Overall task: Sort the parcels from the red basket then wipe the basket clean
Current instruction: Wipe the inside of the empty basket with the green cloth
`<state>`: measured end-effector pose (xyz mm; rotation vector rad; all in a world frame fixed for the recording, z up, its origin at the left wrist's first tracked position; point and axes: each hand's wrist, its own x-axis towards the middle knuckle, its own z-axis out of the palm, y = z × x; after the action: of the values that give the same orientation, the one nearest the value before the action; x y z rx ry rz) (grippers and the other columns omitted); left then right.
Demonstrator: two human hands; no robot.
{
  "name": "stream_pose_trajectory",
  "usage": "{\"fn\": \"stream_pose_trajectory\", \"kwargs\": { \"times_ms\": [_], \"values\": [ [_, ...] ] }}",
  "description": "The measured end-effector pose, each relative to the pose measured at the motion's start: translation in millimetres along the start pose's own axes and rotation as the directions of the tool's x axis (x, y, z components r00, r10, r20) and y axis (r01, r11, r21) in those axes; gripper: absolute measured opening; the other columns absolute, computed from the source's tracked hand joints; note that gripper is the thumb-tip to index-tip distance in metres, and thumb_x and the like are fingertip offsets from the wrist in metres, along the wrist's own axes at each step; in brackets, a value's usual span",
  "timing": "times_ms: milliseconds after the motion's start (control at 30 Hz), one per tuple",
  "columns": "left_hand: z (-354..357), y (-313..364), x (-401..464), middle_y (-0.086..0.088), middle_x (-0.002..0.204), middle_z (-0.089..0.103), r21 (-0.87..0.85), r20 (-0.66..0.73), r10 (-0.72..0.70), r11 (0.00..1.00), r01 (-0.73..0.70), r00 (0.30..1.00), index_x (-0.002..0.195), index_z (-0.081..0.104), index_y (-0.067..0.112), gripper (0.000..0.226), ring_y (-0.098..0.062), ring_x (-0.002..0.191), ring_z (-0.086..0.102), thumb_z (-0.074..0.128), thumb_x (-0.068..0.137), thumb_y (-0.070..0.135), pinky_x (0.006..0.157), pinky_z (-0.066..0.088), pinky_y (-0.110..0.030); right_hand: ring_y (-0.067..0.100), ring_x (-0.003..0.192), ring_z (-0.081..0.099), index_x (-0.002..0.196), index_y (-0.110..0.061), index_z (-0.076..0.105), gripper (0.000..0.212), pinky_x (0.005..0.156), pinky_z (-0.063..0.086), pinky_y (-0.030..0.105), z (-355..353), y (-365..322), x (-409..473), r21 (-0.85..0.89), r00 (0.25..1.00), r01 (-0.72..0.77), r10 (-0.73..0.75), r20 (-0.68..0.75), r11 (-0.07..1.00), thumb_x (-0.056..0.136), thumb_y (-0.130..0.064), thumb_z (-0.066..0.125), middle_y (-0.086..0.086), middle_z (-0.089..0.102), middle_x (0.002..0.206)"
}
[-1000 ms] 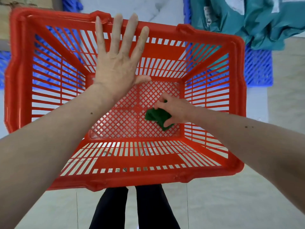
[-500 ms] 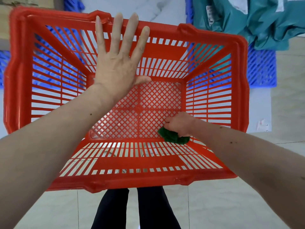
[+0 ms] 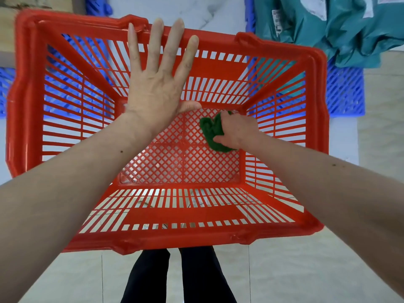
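The red basket (image 3: 314, 88) fills the middle of the head view, with no parcels inside it. My left hand (image 3: 156, 84) lies flat, fingers spread and straight, against the inside of the far wall, fingertips at the rim. My right hand (image 3: 237, 130) is down inside the basket and grips a crumpled green cloth (image 3: 211, 130), which it presses onto the mesh floor near the far right corner.
Teal plastic parcels (image 3: 341, 29) are piled at the back right on a blue crate (image 3: 345, 92). More blue crate shows behind the basket's left side. A cardboard box (image 3: 39, 3) is at the top left. My dark trouser legs (image 3: 179, 278) stand on pale floor tiles below the basket.
My right hand has carried the green cloth from the near right part of the basket floor up to the far right corner. My left hand has stayed flat on the far wall.
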<state>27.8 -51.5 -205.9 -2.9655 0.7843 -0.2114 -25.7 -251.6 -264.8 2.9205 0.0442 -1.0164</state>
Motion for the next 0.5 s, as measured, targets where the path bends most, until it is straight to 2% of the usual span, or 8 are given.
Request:
{"fn": "stream_pose_trajectory", "kwargs": {
  "times_ms": [67,133,233,267,367,400,433,500],
  "values": [
    [1.0,0.3,-0.5,-0.015,0.166,0.000,-0.001,0.002,-0.002,1.000,0.002,1.000,0.158,-0.005,0.019,0.111,-0.042,0.151,0.002,0.049,0.080,0.077,0.113,-0.004,-0.064,0.031,0.122,0.053,0.146,-0.022,0.027,0.091,0.085,0.051,0.044,17.6,-1.7,-5.6,0.003,0.998,0.043,-0.043,0.043,0.999,0.078,-0.066,0.068,0.013,0.043,0.141],
    [0.4,0.5,-0.2,-0.015,0.166,-0.001,0.002,0.006,0.002,1.000,-0.002,1.000,0.157,-0.006,0.019,0.111,-0.041,0.151,0.001,0.048,0.080,0.077,0.113,-0.006,-0.063,0.034,0.129,0.044,0.151,-0.027,0.019,0.095,0.095,0.051,0.048,34.5,-0.3,-8.6,-0.008,0.989,0.120,-0.119,0.089,0.993,0.079,-0.061,0.071,0.014,0.029,0.148],
    [-1.3,0.2,1.0,-0.015,0.166,-0.003,0.001,0.015,0.012,1.000,-0.012,1.000,0.157,-0.007,0.019,0.110,-0.041,0.151,0.000,0.046,0.080,0.077,0.111,-0.008,-0.062,0.031,0.120,0.053,0.145,-0.024,0.032,0.067,0.098,0.053,0.044,52.7,-4.8,-18.1,0.091,0.984,0.167,-0.172,0.039,0.982,0.090,-0.039,0.068,0.014,0.037,0.142],
    [-1.7,-0.2,1.4,-0.015,0.166,-0.003,0.000,0.017,0.011,1.000,-0.011,1.000,0.157,-0.007,0.019,0.110,-0.042,0.151,0.000,0.046,0.080,0.077,0.111,-0.008,-0.062,0.029,0.117,0.056,0.142,-0.023,0.037,0.058,0.097,0.053,0.041,56.5,-12.5,-22.7,0.079,0.963,0.263,-0.266,0.030,0.961,0.093,-0.035,0.065,0.014,0.039,0.142],
    [-1.5,-1.9,0.4,-0.014,0.166,-0.002,0.001,0.018,0.014,1.000,-0.014,1.000,0.157,-0.007,0.020,0.108,-0.041,0.152,0.000,0.045,0.081,0.077,0.113,-0.008,-0.062,0.021,0.114,0.054,0.138,-0.024,0.046,0.042,0.090,0.050,0.030,59.6,-30.9,-33.3,0.032,0.768,0.614,-0.605,0.209,0.789,0.098,-0.032,0.053,0.005,0.045,0.138],
    [-2.3,-4.1,-0.7,-0.013,0.166,-0.002,-0.005,0.017,0.027,1.000,-0.027,0.999,0.158,-0.007,0.021,0.106,-0.040,0.152,0.000,0.044,0.082,0.076,0.113,-0.008,-0.061,0.019,0.114,0.053,0.136,-0.024,0.049,0.040,0.091,0.050,0.030,56.3,-29.6,-30.1,0.065,0.773,0.601,-0.600,0.205,0.796,0.098,-0.035,0.048,0.003,0.047,0.136],
    [-2.5,-7.9,-1.6,-0.012,0.167,-0.001,-0.012,0.016,0.048,0.999,-0.048,0.999,0.158,-0.006,0.022,0.104,-0.039,0.152,0.000,0.044,0.083,0.076,0.114,-0.008,-0.059,0.019,0.115,0.054,0.132,-0.023,0.052,0.039,0.093,0.051,0.032,53.7,-25.9,-23.4,0.116,0.843,0.509,-0.521,0.132,0.853,0.097,-0.037,0.046,0.001,0.049,0.134],
    [-4.7,-20.8,-3.4,-0.010,0.167,0.000,-0.028,0.012,0.108,0.994,-0.108,0.994,0.158,-0.004,0.023,0.100,-0.036,0.153,0.001,0.042,0.086,0.074,0.116,-0.010,-0.054,0.022,0.117,0.057,0.129,-0.017,0.053,0.037,0.097,0.053,0.035,47.8,-13.6,-7.8,0.247,0.983,0.185,-0.173,-0.069,0.951,0.098,-0.036,0.053,0.004,0.051,0.135]
  ]
}}
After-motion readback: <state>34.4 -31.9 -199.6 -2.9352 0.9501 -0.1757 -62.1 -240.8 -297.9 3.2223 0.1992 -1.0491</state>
